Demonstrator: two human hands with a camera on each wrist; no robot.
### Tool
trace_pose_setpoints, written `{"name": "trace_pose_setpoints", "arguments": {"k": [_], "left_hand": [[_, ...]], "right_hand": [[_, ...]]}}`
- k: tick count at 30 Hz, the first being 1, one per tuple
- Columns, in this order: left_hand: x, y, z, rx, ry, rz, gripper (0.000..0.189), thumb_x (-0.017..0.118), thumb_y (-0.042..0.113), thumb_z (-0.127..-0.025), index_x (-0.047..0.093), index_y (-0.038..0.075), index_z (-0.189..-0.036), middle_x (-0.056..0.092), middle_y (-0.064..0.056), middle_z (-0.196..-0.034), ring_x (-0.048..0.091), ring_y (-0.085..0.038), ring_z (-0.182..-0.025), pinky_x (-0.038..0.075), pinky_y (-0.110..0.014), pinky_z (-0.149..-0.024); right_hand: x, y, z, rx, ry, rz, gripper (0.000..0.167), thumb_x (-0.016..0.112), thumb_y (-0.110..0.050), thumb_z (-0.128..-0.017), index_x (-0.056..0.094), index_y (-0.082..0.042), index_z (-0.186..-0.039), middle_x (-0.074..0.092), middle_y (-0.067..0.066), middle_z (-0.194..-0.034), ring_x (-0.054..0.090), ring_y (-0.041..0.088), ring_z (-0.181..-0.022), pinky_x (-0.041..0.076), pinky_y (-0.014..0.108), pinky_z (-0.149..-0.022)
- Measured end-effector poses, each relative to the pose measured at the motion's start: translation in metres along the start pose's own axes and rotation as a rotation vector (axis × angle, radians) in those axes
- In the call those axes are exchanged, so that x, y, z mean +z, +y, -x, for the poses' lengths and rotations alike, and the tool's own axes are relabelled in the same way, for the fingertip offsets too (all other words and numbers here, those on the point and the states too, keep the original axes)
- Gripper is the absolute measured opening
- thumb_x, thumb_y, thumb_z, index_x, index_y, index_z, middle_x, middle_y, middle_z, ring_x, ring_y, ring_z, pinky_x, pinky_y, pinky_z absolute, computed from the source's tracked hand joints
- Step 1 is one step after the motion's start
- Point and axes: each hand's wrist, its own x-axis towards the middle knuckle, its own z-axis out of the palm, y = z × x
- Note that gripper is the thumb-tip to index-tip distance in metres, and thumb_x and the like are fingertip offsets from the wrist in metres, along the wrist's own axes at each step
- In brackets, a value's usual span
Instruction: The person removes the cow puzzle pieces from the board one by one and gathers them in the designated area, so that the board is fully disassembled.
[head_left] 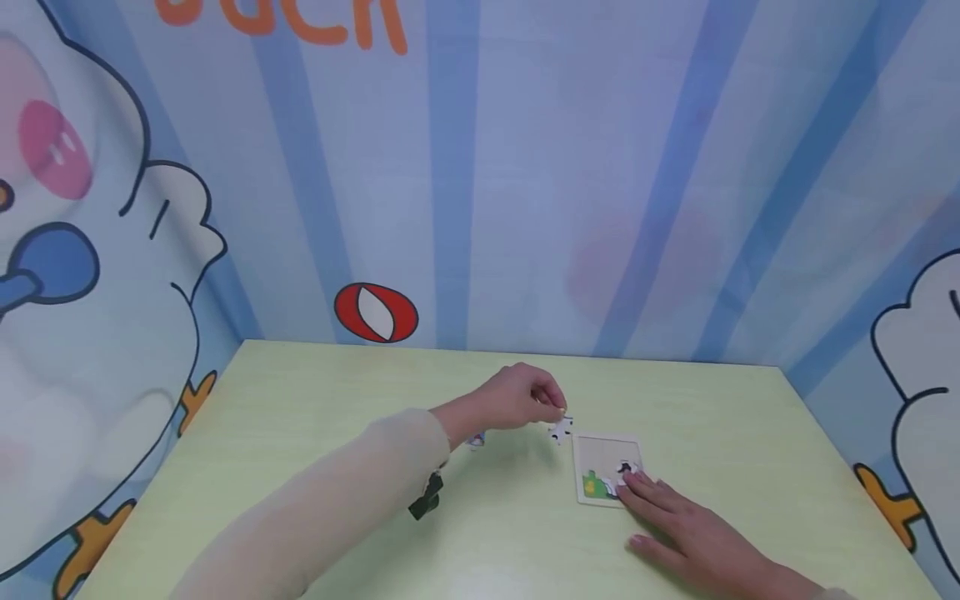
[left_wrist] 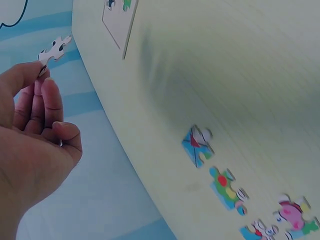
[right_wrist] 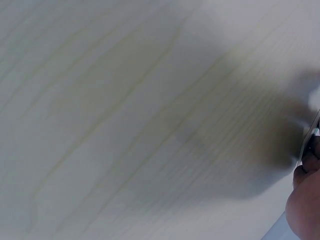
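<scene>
My left hand [head_left: 517, 398] pinches a white jigsaw piece with black spots [head_left: 560, 430] between thumb and finger, above the table beside the puzzle board. The left wrist view shows this spotted piece [left_wrist: 54, 51] at the fingertips. The square puzzle board [head_left: 598, 452] has a pale rim, and green and black-and-white picture parts fill its lower side. Straight fingers of my right hand [head_left: 693, 529] rest on the board's lower right corner and hide part of it. Only a bit of the right hand [right_wrist: 304, 205] enters the right wrist view.
Several loose jigsaw pieces lie on the pale wooden table [head_left: 720, 442], among them a blue one with a red patch [left_wrist: 196, 146] and a pink one [left_wrist: 295, 215]. My left forearm partly hides a piece [head_left: 477, 438]. A striped blue backdrop [head_left: 525, 167] stands behind the table.
</scene>
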Motion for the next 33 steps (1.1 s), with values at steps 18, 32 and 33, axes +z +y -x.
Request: {"name": "trace_pose_setpoints", "arguments": {"k": [18, 32, 33], "left_hand": [[-0.031, -0.023, 0.037, -0.031, 0.032, 0.022, 0.004, 0.077, 0.017, -0.099, 0.076, 0.016, -0.103, 0.072, 0.003, -0.094, 0.065, -0.016, -0.089, 0.056, -0.031, -0.082], [-0.041, -0.059, 0.06, -0.104, 0.058, 0.04, 0.005, 0.078, 0.014, -0.099, 0.075, 0.014, -0.102, 0.071, 0.0, -0.093, 0.066, -0.023, -0.089, 0.056, -0.032, -0.078], [-0.041, -0.062, 0.062, -0.108, 0.059, 0.043, 0.004, 0.078, 0.014, -0.099, 0.075, 0.014, -0.102, 0.071, 0.0, -0.093, 0.066, -0.024, -0.088, 0.056, -0.032, -0.077]], "right_hand": [[0.004, 0.001, 0.005, -0.078, 0.088, 0.062, 0.066, 0.049, -0.062, -0.108, 0.045, -0.027, -0.164, 0.039, 0.0, -0.171, 0.043, 0.032, -0.152, 0.046, 0.056, -0.113], [0.002, -0.001, 0.006, -0.066, 0.08, 0.057, 0.067, 0.048, -0.063, -0.108, 0.046, -0.025, -0.164, 0.039, 0.0, -0.171, 0.042, 0.033, -0.152, 0.046, 0.057, -0.113], [0.001, -0.001, 0.005, -0.066, 0.08, 0.057, 0.067, 0.048, -0.063, -0.108, 0.046, -0.025, -0.164, 0.038, 0.0, -0.171, 0.042, 0.033, -0.152, 0.046, 0.057, -0.113]]}}
